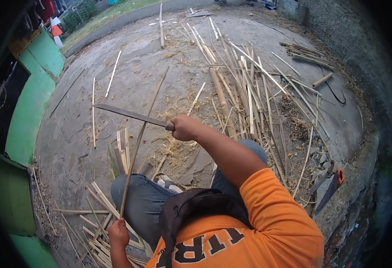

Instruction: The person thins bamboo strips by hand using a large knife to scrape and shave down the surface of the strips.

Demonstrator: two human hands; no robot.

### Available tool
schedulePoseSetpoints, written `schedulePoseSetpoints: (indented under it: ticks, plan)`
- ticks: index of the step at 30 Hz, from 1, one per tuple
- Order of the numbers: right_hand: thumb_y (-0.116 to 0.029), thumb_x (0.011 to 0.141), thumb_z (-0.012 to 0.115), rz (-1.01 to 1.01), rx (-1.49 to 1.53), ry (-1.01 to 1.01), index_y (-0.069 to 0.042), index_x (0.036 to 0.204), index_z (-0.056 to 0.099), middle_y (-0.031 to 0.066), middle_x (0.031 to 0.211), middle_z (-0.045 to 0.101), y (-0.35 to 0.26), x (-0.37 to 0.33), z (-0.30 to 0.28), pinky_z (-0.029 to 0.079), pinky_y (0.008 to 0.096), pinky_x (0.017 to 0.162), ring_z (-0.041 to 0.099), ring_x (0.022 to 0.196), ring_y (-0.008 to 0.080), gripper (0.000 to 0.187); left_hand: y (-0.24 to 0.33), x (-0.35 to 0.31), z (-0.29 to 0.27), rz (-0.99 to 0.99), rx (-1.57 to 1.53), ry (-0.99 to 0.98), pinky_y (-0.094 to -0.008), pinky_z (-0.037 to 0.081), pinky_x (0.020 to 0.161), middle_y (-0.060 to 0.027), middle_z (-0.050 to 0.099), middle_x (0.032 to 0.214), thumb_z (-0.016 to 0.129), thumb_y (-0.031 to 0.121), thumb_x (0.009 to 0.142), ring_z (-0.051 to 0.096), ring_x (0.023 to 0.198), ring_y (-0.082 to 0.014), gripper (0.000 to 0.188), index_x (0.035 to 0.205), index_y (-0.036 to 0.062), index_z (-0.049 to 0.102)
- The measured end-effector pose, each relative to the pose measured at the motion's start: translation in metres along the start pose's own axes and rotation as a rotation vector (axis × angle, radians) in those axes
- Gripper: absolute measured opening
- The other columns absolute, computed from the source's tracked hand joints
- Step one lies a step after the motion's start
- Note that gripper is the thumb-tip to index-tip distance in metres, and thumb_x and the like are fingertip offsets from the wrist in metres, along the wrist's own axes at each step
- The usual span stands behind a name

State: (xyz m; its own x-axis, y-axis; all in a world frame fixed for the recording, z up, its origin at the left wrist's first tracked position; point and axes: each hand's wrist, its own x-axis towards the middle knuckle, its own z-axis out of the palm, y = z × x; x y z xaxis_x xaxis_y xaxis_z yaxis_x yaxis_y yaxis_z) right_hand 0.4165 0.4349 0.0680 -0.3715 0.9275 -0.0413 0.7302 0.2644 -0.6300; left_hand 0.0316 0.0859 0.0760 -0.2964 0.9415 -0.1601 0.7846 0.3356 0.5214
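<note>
My right hand (pixel 183 128) is closed round the handle of a machete, out in front of my knees. The long dark machete blade (pixel 126 113) points left and crosses a thin bamboo strip (pixel 138 138). Low at the left, my left hand (pixel 118 233) grips the near end of that strip, which slants up and away past my left knee. Blade and strip overlap a little left of my right fist; whether they touch I cannot tell. Split bamboo pieces (pixel 123 154) stand just beyond my left knee, and a heap of cut strips (pixel 111 248) lies beside my left hand.
A large pile of bamboo strips (pixel 249 89) spreads ahead to the right, with bamboo poles (pixel 307 54) behind it. An orange-handled saw (pixel 332 190) lies at the right by the rough wall (pixel 361 44). Shavings (pixel 174 149) litter the concrete. A green wall (pixel 30 102) borders the left.
</note>
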Motion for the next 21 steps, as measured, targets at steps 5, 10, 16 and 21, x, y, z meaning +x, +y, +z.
schedulePoseSetpoints:
  ticks: [5,10,16,21]
  plan:
    - [-0.023,0.084,0.066,-0.304,-0.198,-0.243,-0.015,0.098,0.077,0.0169,0.093,0.075,-0.057,-0.032,0.004,0.057,0.0508,0.078,0.072,0.092,0.0403,0.019,0.021,0.000,0.001,0.030,0.155,0.067,-0.0567,0.048,0.070,-0.0291,0.066,0.078,0.047,0.060,0.105,0.064,0.082,-0.0537,0.068,0.086,-0.0017,0.067]
    - [-0.020,0.082,0.068,-0.289,-0.182,-0.222,-0.016,0.096,0.077,0.0148,0.090,0.075,-0.068,-0.019,0.006,0.057,0.0487,0.078,0.072,0.089,0.0388,0.018,0.000,-0.002,0.029,0.071,0.019,0.195,-0.0582,0.048,0.067,-0.0293,0.064,0.074,0.048,0.059,0.105,0.064,0.077,-0.0537,0.066,0.082,-0.0011,0.064]
    - [-0.021,0.089,0.065,-0.120,-0.069,-0.060,-0.011,0.098,0.076,0.0201,0.095,0.074,-0.036,-0.005,0.010,0.056,0.0490,0.080,0.070,0.090,0.0409,0.017,0.006,-0.006,0.020,0.026,0.104,0.181,-0.0577,0.048,0.066,-0.0280,0.064,0.072,0.047,0.058,0.106,0.064,0.076,-0.0533,0.065,0.081,-0.0010,0.062]
    - [-0.021,0.085,0.066,-0.325,-0.212,-0.248,-0.013,0.097,0.075,0.0172,0.091,0.074,-0.074,-0.029,0.019,0.057,0.0492,0.081,0.071,0.089,0.0398,0.017,0.016,-0.008,0.020,-0.015,0.108,0.162,-0.0575,0.048,0.065,-0.0282,0.064,0.072,0.047,0.059,0.106,0.063,0.075,-0.0535,0.066,0.081,-0.0008,0.062]
